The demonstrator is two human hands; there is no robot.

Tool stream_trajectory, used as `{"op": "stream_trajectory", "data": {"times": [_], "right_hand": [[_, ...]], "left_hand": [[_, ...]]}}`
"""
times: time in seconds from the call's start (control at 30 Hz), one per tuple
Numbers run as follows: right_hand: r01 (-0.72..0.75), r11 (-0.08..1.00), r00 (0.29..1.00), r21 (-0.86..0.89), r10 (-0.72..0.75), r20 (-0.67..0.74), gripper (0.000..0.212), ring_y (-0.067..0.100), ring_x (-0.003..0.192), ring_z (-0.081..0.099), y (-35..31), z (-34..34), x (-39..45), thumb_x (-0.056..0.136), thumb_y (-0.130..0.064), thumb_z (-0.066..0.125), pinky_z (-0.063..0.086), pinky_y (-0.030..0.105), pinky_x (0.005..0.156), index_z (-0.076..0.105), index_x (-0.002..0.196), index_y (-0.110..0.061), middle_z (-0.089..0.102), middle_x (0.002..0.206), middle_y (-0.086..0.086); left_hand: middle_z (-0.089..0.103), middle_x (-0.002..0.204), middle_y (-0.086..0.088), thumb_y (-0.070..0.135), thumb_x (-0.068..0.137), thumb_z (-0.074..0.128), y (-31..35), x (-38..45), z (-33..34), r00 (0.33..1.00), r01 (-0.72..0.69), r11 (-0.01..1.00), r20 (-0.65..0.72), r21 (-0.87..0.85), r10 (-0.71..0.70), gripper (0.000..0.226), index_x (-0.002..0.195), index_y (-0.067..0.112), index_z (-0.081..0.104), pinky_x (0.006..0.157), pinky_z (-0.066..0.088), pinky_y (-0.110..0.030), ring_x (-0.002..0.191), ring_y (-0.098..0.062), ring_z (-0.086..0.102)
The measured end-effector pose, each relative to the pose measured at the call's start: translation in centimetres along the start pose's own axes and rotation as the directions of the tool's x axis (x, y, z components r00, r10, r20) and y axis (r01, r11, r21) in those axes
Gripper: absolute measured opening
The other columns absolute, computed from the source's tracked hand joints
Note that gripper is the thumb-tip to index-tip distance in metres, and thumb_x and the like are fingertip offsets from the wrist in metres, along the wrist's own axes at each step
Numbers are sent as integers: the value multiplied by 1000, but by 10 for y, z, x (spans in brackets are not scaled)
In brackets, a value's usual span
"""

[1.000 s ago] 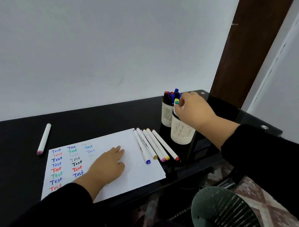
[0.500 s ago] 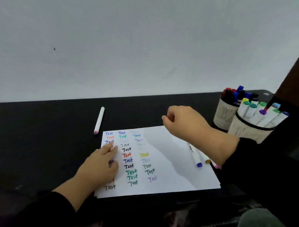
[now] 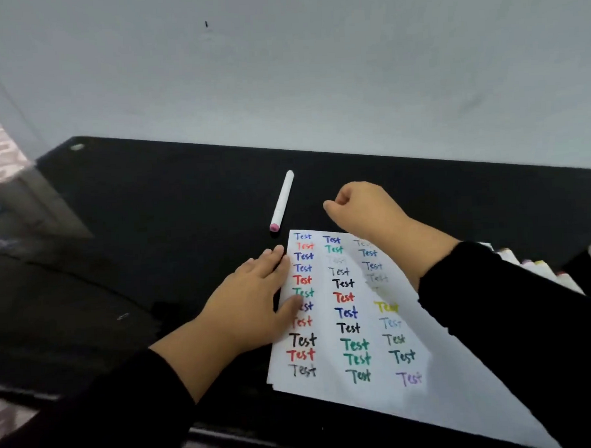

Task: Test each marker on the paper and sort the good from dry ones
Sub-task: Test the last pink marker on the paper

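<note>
Three columns of coloured "Test" words are already written on the white paper sheet [image 3: 365, 308], pressed flat by the left hand [image 3: 253, 303], while the curled right hand [image 3: 364, 207], contents hidden, nears the white pink-tipped marker [image 3: 282, 200]; sorting appears unfinished.

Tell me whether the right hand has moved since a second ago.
Yes. The right hand left the marker cups and crossed leftward over the white test paper, now near the pink-capped white marker.
</note>
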State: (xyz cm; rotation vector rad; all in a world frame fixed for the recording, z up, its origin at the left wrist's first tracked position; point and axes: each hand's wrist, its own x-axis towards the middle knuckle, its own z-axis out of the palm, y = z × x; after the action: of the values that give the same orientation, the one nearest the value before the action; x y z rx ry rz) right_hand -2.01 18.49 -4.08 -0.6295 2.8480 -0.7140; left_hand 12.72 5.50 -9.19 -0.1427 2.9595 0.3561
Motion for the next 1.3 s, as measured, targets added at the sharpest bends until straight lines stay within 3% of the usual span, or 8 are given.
{"op": "stream_trajectory", "data": {"times": [0.07, 0.17, 0.3, 0.53, 0.7, 1.0, 1.17, 1.3], "right_hand": [[-14, 1000, 999, -3, 14, 33, 29, 19, 82, 60, -9, 12, 25, 94, -36, 50, 43, 28, 66, 64, 92, -10, 64, 87, 3], [-45, 999, 997, 7, 45, 69, 35, 16, 65, 57, -22, 28, 58, 92, -38, 50, 41, 26, 55, 65, 83, -7, 65, 78, 5], [-29, 999, 996, 31, 27, 89, 34, 12, 53, 50, -38, 47, 83, 88, -41, 52, 34, 27, 49, 62, 76, -12, 59, 62, -2], [-40, 998, 994, -45, 45, 103, 23, 13, 51, 49, -53, 57, 95, 83, -30, 57, 35, 25, 48, 52, 66, -15, 54, 60, -2], [-107, 989, 992, 106, 99, 74, 19, 11, 50, 50, -44, 47, 90, 83, -29, 57, 37, 24, 50, 59, 79, -11, 57, 61, -2], [-232, 906, 973, 353, 215, 88, 20, 11, 55, 49, -28, 15, 41, 85, -30, 60, 40, 23, 52, 61, 79, -11, 58, 64, -1], [-284, 819, 959, 498, 248, 139, 19, 9, 53, 46, -23, 2, -2, 85, -26, 60, 40, 21, 52, 64, 76, -9, 57, 61, -1], [-301, 717, 952, 629, 259, 161, 19, 9, 43, 39, -20, 0, -36, 82, -21, 56, 31, 18, 40, 65, 72, -7, 55, 55, 0]], "left_hand": [[-11, 155, 14, 61, 92, 31, -3, 3, 0, 1000, -8, 1000, 0, 6, 8, 72, 149, 30, -1, 107, -1, -24, 142, -7, -5], [-12, 154, 16, 62, 91, 31, -7, 4, 1, 1000, -26, 999, -18, -31, 25, 73, 149, 31, -2, 102, -4, -20, 141, -4, -7], [-12, 154, 17, 62, 91, 33, -10, 4, 4, 999, -31, 998, -32, -63, 29, 74, 149, 32, -2, 102, -6, -18, 141, -3, -7], [-12, 155, 15, 60, 91, 31, -14, 3, 9, 996, -56, 997, -67, -56, 52, 74, 149, 28, -2, 105, -9, -16, 141, -2, -9], [-13, 154, 16, 60, 91, 31, -15, 3, 10, 998, -40, 997, -41, -59, 38, 74, 149, 30, -3, 106, -7, -17, 141, -1, -10], [-11, 155, 15, 62, 90, 32, -8, 1, -1, 998, 17, 999, 61, -40, -15, 75, 148, 31, -3, 112, 1, -26, 142, -6, -7], [10, 154, 20, 63, 86, 42, 11, -9, -14, 988, 146, 945, -12, -292, -156, 74, 147, 36, 12, 105, 26, -26, 139, -3, 16], [46, 138, 17, 57, 83, 56, 34, -14, -14, 947, 173, 714, -86, -678, -311, 62, 139, 36, 39, 80, 35, -16, 114, -1, 48]]}}
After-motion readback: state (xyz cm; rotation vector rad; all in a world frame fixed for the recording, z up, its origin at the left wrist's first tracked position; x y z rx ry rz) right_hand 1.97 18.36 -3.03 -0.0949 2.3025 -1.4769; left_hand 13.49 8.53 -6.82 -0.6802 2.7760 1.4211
